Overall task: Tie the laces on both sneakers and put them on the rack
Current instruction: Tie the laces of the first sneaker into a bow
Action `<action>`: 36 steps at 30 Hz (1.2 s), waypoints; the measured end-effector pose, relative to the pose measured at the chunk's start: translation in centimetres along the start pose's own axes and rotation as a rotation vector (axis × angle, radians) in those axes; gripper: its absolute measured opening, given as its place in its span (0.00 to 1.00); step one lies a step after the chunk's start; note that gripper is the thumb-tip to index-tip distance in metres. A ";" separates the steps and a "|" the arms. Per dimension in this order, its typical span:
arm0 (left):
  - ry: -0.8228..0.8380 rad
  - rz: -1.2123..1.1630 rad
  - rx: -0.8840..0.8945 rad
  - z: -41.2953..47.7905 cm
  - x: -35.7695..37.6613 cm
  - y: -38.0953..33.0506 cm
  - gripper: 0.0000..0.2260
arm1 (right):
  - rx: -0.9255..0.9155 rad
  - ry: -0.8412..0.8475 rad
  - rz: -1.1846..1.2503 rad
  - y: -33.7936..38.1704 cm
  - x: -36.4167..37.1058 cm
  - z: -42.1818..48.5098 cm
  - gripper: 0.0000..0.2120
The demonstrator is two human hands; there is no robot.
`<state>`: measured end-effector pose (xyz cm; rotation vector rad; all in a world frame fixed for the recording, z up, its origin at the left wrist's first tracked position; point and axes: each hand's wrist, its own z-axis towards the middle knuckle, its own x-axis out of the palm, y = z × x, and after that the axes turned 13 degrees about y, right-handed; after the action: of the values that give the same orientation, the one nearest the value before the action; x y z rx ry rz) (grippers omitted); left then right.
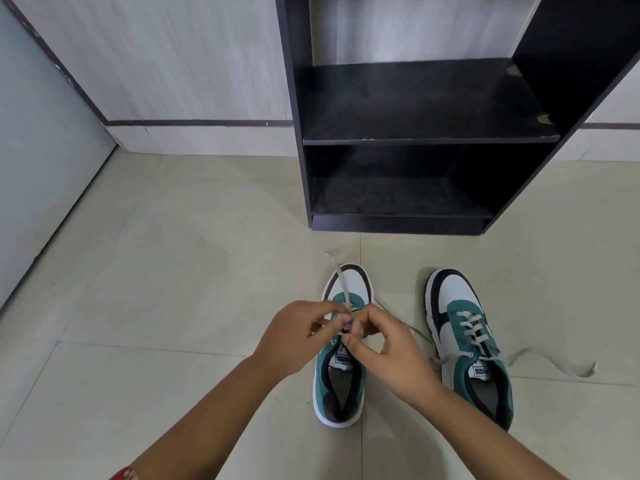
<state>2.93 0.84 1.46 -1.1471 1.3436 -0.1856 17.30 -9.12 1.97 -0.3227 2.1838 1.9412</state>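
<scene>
Both hands (346, 341) pinching left sneaker (341, 375) laces (341, 285), black rack (415, 133) beyond

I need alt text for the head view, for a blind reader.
Both hands, left hand and right hand, pinch the lace of the left sneaker on the floor. The right sneaker lies untied before an empty black rack.

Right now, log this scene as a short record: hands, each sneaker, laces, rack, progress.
left hand: pinching the lace over the left sneaker
right hand: pinching the same lace, close to the left hand
left sneaker: on the floor, lace being tied
right sneaker: on the floor, untouched
loose lace: right sneaker's, untied, trailing on the tiles
rack: black, behind the sneakers, visible shelves hold no shoes
progress: no finished knot visible; neither sneaker on the rack
</scene>
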 end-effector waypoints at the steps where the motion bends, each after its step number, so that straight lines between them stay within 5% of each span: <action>1: 0.026 0.071 0.004 -0.1 0.2 0.0 0.16 | -0.019 -0.006 -0.070 -0.1 0.0 -0.1 0.06; 6: -0.019 0.044 -0.126 -0.4 -0.3 0.2 0.16 | 0.014 -0.042 -0.567 -1.3 0.6 -0.3 0.16; 8: 0.013 -0.149 -0.126 -0.2 -0.4 0.0 0.16 | 0.073 -0.048 -0.446 -1.0 1.3 -0.4 0.18; 11: 0.021 -0.289 -0.096 -0.1 -0.4 -0.3 0.16 | 0.121 -0.067 -0.213 -0.6 1.9 0.0 0.06; 22: -0.438 -0.083 -0.341 -2.0 -2.5 2.1 0.23 | 0.157 -0.263 0.368 0.8 -5.5 0.1 0.17; 26: -0.337 0.220 -0.609 -2.9 -2.4 5.6 0.17 | 0.272 -0.299 -0.060 0.4 -7.0 -0.1 0.22; 28: -0.126 0.428 -0.760 -3.6 -2.3 7.6 0.09 | 0.503 -0.074 -0.619 -0.6 -7.5 -0.4 0.16; 30: 0.071 0.569 -0.854 -4.3 -1.8 8.9 0.08 | 0.697 0.189 -0.915 -1.9 -7.0 -0.7 0.14; 33: 0.102 0.377 -0.715 -4.1 -0.1 9.2 0.15 | 0.676 0.387 -0.996 -3.2 -4.9 -1.0 0.19; 36: 0.019 0.010 -0.379 -2.5 1.5 7.2 0.14 | 0.376 0.288 -0.872 -3.0 -3.0 -0.2 0.18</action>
<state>-2.15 1.94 -4.28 -1.4552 1.4389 0.0703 21.00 -9.55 0.04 -1.2803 1.9738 1.0378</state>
